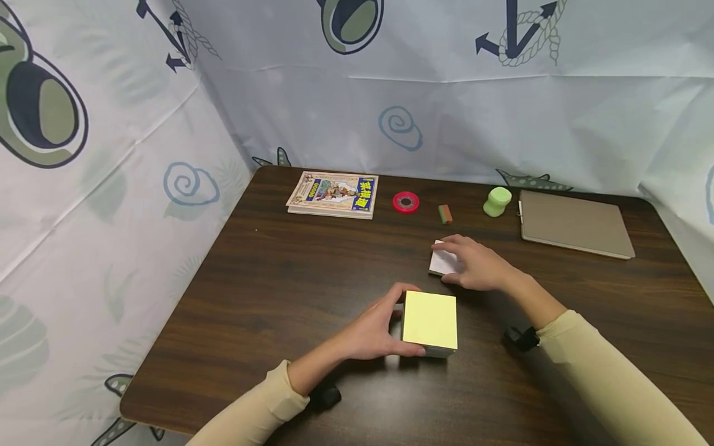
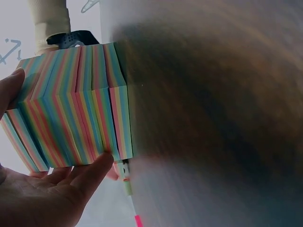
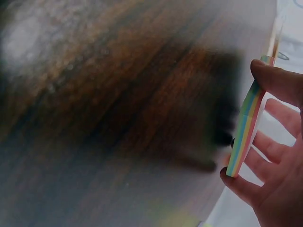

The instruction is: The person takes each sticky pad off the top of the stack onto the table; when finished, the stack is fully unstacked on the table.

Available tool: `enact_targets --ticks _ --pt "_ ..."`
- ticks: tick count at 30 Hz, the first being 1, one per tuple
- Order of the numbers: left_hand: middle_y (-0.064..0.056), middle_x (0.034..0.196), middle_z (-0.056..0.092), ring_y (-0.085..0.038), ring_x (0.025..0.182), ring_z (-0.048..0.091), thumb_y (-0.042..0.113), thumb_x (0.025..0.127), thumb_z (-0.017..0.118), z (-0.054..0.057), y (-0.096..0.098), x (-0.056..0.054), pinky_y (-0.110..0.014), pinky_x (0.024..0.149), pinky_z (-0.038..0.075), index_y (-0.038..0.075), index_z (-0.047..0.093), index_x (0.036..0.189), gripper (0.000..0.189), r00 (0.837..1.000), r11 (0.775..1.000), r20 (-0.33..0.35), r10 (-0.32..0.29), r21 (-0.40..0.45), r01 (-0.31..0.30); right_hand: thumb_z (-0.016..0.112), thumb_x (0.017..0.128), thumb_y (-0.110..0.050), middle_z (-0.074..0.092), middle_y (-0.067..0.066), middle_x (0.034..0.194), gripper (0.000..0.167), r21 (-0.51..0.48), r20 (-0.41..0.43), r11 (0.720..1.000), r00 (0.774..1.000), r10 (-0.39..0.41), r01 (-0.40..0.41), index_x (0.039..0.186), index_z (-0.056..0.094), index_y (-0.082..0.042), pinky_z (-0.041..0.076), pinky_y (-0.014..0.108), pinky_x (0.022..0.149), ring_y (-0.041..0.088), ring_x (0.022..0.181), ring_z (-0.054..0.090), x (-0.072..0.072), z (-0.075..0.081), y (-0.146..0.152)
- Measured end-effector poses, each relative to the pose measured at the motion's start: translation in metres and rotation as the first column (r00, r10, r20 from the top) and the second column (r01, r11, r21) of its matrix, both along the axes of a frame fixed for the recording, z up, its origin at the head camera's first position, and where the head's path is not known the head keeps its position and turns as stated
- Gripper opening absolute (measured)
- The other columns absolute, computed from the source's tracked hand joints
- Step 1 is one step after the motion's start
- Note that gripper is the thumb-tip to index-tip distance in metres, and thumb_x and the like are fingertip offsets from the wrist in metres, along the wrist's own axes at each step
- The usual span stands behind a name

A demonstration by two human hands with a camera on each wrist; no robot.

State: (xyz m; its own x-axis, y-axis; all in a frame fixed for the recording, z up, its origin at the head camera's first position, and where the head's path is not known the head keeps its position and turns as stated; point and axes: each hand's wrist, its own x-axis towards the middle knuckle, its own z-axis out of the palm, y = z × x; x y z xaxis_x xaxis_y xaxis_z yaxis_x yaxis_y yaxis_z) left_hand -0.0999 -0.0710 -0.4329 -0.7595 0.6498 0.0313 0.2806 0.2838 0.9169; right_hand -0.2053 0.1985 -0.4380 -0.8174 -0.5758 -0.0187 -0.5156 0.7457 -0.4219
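My left hand (image 1: 370, 328) grips a thick block of stacked sticky note pads (image 1: 429, 319), thumb on the near side and fingers on the far side. The top sheet is yellow. Striped edges in pink, yellow, green and blue show on the stack (image 2: 71, 118) in the left wrist view, where its lowest pad is right at the tabletop. Farther forward, my right hand (image 1: 480, 266) holds a thin white-topped sticky note pad (image 1: 442, 264) by its edges, between thumb and fingers. That pad's side (image 3: 245, 130) has coloured stripes in the right wrist view.
Along the back of the dark wooden table (image 1: 251, 322) lie books (image 1: 334, 195), a red ring-shaped roll (image 1: 405, 202), a small green-and-orange block (image 1: 445, 214), a light green waisted object (image 1: 497, 202) and a grey-brown notebook (image 1: 574, 223). Printed cloth (image 1: 312, 105) hangs behind.
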Motion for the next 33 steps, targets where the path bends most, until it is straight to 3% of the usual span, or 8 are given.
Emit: enact_targets --ticks 19,27,33 --pt "0.002 0.131 0.048 -0.014 0.119 0.049 0.019 0.07 0.091 0.002 0.002 -0.001 -0.04 0.102 0.043 0.019 0.035 0.139 0.09 1.0 1.0 -0.005 0.005 -0.031 -0.005 0.08 0.083 -0.027 0.039 0.022 0.148 0.069 0.028 0.023 0.999 0.999 0.028 -0.028 0.143 0.051 -0.009 0.035 0.059 0.103 0.041 0.132 0.036 -0.001 -0.002 0.003" --pt "0.003 0.13 0.048 -0.016 0.119 0.049 0.018 0.069 0.091 0.002 0.001 -0.002 -0.039 0.103 0.042 0.02 0.035 0.139 0.089 1.0 0.999 0.0 0.006 -0.035 -0.006 0.076 0.086 -0.037 0.037 0.018 0.15 0.071 -0.017 0.013 0.999 0.999 0.042 -0.041 0.145 0.048 -0.01 0.036 0.059 0.102 0.039 0.137 0.032 0.016 0.031 -0.001" --pt "0.002 0.132 0.047 -0.016 0.119 0.049 0.02 0.07 0.091 0.002 0.0 -0.002 -0.039 0.102 0.043 0.016 0.034 0.141 0.091 1.0 0.999 -0.001 0.006 -0.05 -0.006 0.069 0.09 -0.046 0.04 0.009 0.15 0.064 -0.138 -0.002 0.988 0.997 0.073 -0.072 0.144 0.05 -0.019 0.039 0.055 0.1 0.03 0.136 0.037 0.048 0.063 -0.013"
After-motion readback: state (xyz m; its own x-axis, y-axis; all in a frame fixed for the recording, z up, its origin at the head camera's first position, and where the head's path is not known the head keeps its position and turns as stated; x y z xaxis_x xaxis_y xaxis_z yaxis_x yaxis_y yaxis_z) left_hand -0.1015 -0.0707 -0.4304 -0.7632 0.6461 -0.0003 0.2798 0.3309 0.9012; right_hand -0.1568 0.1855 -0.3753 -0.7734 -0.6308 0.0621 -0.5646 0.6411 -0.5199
